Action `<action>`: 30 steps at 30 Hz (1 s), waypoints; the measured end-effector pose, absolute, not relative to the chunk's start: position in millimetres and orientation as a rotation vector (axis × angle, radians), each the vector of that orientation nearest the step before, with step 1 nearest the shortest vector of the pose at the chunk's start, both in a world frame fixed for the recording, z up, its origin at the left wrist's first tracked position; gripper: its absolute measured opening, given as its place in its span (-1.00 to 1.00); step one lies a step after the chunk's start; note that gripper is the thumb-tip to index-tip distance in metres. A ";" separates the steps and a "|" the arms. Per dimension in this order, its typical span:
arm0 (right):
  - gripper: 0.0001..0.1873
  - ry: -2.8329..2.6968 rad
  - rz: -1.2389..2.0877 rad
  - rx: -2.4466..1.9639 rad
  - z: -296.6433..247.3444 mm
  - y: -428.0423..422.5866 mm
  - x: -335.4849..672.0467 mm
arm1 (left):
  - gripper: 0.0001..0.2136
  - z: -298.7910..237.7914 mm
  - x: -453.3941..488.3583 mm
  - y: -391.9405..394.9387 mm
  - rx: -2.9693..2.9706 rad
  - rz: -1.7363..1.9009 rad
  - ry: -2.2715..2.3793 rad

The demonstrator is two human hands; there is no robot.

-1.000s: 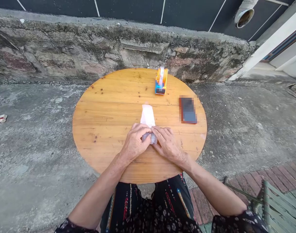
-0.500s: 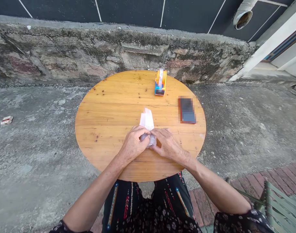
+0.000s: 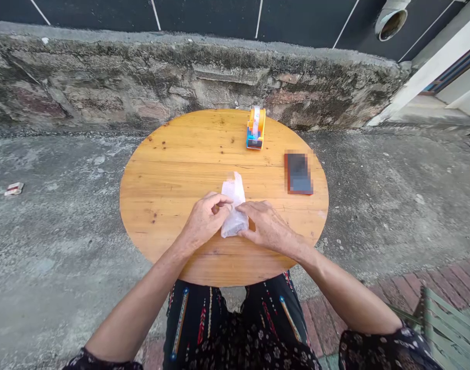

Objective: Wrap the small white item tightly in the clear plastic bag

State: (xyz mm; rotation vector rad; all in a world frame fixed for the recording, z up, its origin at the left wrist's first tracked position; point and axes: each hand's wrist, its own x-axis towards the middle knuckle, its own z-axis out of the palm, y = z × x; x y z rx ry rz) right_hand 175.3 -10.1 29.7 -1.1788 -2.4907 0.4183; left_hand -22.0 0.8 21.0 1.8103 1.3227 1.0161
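Note:
A translucent whitish plastic bag (image 3: 233, 222) lies lengthwise on the round wooden table (image 3: 173, 180), its narrow end pointing away from me. Something greyish shows through its near end, too blurred to name. Over the bag's left edge is my left hand (image 3: 208, 218), thumb and forefinger drawn together in a pinch; whatever is between the tips, I cannot make out. My right hand (image 3: 266, 226) holds the bag's right side, fingertips on top and thumb by its near right edge.
Toward the far edge stands a yellow and blue tape dispenser (image 3: 256, 128) with a roll in it. A dark phone-like slab with a red-orange edge (image 3: 299, 174), partly pixelated, lies at the right. Beyond the table runs a stone wall base (image 3: 142, 87). A green slatted chair (image 3: 450, 329) is at lower right.
My left hand has drawn slightly left, uncovering more of the bag's near part. The bag now lies flatter and more spread out. My right hand stays at its right side.

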 end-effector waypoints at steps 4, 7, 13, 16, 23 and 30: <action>-0.65 -2.499 0.387 -1.177 28.4 -11.8 175.5 | -0.80 21.3 -21.1 18.2 1.695 0.938 1.361; -0.68 -2.511 0.361 -1.170 29.5 -12.9 175.0 | -0.78 23.6 -15.8 30.9 1.701 0.850 1.408; -0.72 -2.567 0.284 -1.146 31.1 -13.7 174.5 | -0.82 25.1 -8.2 42.4 1.801 0.719 1.524; -0.70 -2.587 0.264 -1.140 31.2 -13.8 174.3 | -0.85 20.8 -10.3 40.5 1.877 0.703 1.568; -0.69 -2.623 0.260 -1.166 33.2 -13.7 173.4 | -0.85 12.0 -21.5 34.5 1.867 0.608 1.672; -0.67 -2.675 0.363 -1.226 44.6 -2.9 171.2 | -0.84 7.3 -24.5 40.9 1.847 0.557 1.649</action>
